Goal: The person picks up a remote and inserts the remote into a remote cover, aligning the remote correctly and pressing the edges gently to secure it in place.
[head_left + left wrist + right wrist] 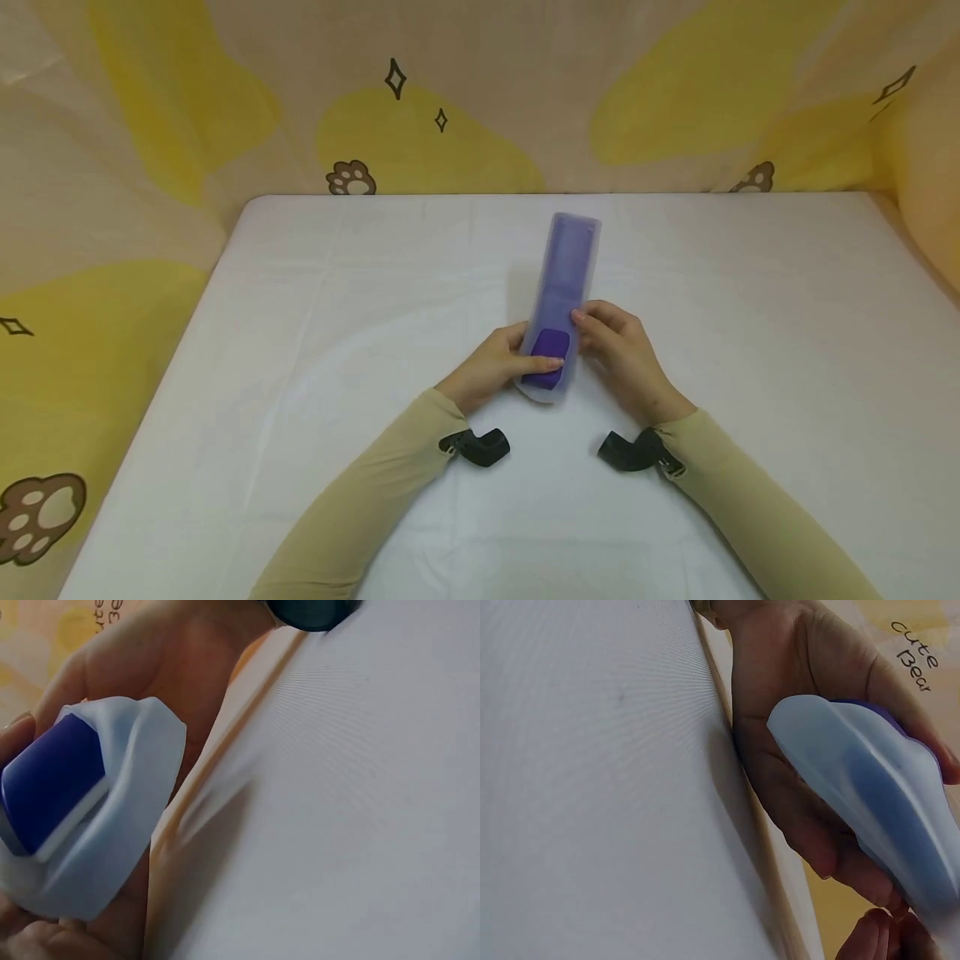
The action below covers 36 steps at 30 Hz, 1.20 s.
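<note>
A long, narrow case point(568, 267) of translucent purple plastic is held above the table, tilted slightly right at its far end. At its near end sits a dark purple clasp-like piece point(552, 340). My left hand point(487, 367) grips that end, its thumb lying across the dark piece and its fingers under the case. With the thumb on top at the right edge, my right hand point(624, 354) holds the case's side. The left wrist view shows the pale rounded end point(142, 780) and the dark clasp point(56, 780) up close. What the case contains is unclear.
A white cloth point(360, 333) covers the table. Behind and to the left hangs a yellow and peach curtain point(465, 50) with paw prints. Dark wrist-worn devices point(483, 448) project inward from both sleeves, near the hands.
</note>
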Each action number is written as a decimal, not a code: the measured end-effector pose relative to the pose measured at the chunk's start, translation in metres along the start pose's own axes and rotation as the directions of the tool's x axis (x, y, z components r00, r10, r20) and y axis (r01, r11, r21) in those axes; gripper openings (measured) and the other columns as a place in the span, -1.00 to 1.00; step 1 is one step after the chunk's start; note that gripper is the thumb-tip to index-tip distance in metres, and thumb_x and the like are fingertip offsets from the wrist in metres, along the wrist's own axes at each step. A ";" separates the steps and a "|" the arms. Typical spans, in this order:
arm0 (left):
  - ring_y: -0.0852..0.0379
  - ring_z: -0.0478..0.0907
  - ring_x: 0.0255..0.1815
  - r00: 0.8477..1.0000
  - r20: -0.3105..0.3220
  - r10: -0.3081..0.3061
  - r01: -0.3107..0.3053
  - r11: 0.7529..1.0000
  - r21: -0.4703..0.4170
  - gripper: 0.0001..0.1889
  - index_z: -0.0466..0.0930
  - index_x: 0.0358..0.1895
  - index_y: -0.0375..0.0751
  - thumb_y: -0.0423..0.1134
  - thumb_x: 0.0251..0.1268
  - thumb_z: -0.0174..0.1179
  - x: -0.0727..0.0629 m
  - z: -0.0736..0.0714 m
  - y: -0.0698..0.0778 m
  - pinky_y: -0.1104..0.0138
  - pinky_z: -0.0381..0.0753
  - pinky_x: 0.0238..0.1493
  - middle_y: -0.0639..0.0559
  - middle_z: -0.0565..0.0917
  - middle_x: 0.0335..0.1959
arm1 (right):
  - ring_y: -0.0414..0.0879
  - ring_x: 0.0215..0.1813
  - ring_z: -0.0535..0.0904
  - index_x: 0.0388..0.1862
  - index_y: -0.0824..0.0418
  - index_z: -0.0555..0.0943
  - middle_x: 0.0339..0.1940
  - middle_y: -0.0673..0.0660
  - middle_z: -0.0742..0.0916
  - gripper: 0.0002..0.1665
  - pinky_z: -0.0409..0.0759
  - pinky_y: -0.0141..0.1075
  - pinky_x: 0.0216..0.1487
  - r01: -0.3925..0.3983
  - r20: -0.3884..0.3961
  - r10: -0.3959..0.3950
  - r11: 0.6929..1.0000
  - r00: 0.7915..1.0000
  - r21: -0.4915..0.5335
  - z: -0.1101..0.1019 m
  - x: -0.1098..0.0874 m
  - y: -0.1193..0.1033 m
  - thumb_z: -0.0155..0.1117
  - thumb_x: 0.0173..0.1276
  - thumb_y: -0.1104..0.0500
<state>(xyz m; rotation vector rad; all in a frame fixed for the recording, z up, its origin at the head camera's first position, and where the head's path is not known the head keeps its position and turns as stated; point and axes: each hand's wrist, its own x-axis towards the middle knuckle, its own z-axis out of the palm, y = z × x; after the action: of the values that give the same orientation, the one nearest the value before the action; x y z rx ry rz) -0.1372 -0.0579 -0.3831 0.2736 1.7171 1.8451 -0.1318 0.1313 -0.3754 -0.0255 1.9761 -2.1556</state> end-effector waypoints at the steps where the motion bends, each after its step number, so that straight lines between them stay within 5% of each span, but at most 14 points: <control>1: 0.07 0.51 0.05 1.000 0.002 -0.006 0.006 1.000 0.007 -0.42 0.33 0.30 -0.33 -0.39 0.19 0.24 0.000 0.001 0.000 0.28 0.50 0.07 -0.17 0.54 0.14 | -0.21 -0.27 0.50 -0.18 0.17 0.56 -0.27 -0.03 0.64 -0.83 0.50 -0.38 -0.18 -0.003 0.003 0.003 1.000 1.000 -0.007 0.000 0.000 0.000 0.16 0.40 0.09; 10: 0.13 0.56 -0.07 0.999 0.000 -0.035 0.035 0.999 0.041 -0.50 0.40 0.18 -0.41 -0.37 0.17 0.27 0.002 0.006 -0.003 0.31 0.53 0.02 -0.17 0.61 0.01 | -0.18 -0.12 0.53 -0.15 0.20 0.57 -0.18 0.01 0.65 -0.82 0.53 -0.38 -0.10 -0.002 0.006 0.002 0.999 1.000 0.051 0.001 0.001 0.002 0.17 0.39 0.12; 16: 0.19 0.59 -0.20 0.991 0.112 -0.078 0.067 0.993 0.095 -0.48 0.40 0.17 -0.41 -0.37 0.12 0.30 0.002 0.004 -0.003 0.38 0.54 -0.10 -0.11 0.68 -0.15 | -0.17 -0.11 0.53 -0.17 0.23 0.56 -0.22 0.01 0.66 -0.84 0.52 -0.39 -0.06 0.036 -0.018 -0.034 0.992 0.999 0.119 -0.002 0.003 0.002 0.16 0.40 0.15; 20: 0.25 0.54 -0.36 0.987 0.151 -0.062 0.031 0.979 0.202 -0.55 0.48 0.06 -0.34 -0.32 0.09 0.35 0.001 0.001 -0.003 0.44 0.48 -0.28 -0.01 0.69 -0.35 | -0.18 -0.14 0.55 -0.19 0.21 0.55 -0.26 0.00 0.67 -0.88 0.51 -0.39 -0.06 0.051 -0.018 -0.049 0.984 0.999 0.172 -0.003 0.003 0.000 0.15 0.41 0.17; 27: 0.26 0.54 -0.42 0.996 0.072 -0.048 0.025 0.959 0.281 -0.60 0.52 -0.03 -0.31 -0.22 0.09 0.37 0.000 0.004 -0.002 0.44 0.49 -0.36 0.01 0.69 -0.42 | -0.18 -0.09 0.60 0.08 0.25 0.38 -0.32 0.01 0.73 -0.67 0.52 -0.39 0.02 0.007 0.034 -0.015 0.978 0.999 0.206 -0.001 0.003 -0.002 0.12 0.36 0.34; 30: 0.20 0.62 -0.35 0.996 0.075 -0.056 0.038 0.975 0.220 -0.60 0.51 0.00 -0.38 -0.29 0.12 0.35 0.000 0.006 -0.001 0.42 0.56 -0.28 -0.09 0.71 -0.35 | -0.18 -0.05 0.57 0.08 0.25 0.38 -0.26 0.00 0.72 -0.67 0.48 -0.38 0.07 0.017 0.017 -0.022 0.968 1.000 0.249 -0.001 0.004 -0.002 0.13 0.36 0.34; 36: -0.13 0.66 -0.16 0.982 0.180 -0.052 0.056 0.998 -0.018 -0.67 0.41 0.05 -0.60 -0.49 0.26 0.15 0.001 0.008 -0.002 0.18 0.63 -0.11 -0.43 0.64 -0.20 | -0.13 0.11 0.43 0.07 0.25 0.40 -0.04 0.04 0.59 -0.71 0.36 -0.35 0.18 0.045 -0.012 -0.044 0.949 0.999 0.313 -0.005 0.005 -0.004 0.11 0.39 0.30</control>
<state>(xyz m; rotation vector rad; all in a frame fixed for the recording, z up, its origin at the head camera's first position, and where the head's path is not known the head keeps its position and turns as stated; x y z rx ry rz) -0.1326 -0.0506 -0.3844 0.3680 1.5645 1.7443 -0.1382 0.1352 -0.3731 -0.0139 1.6264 -2.4746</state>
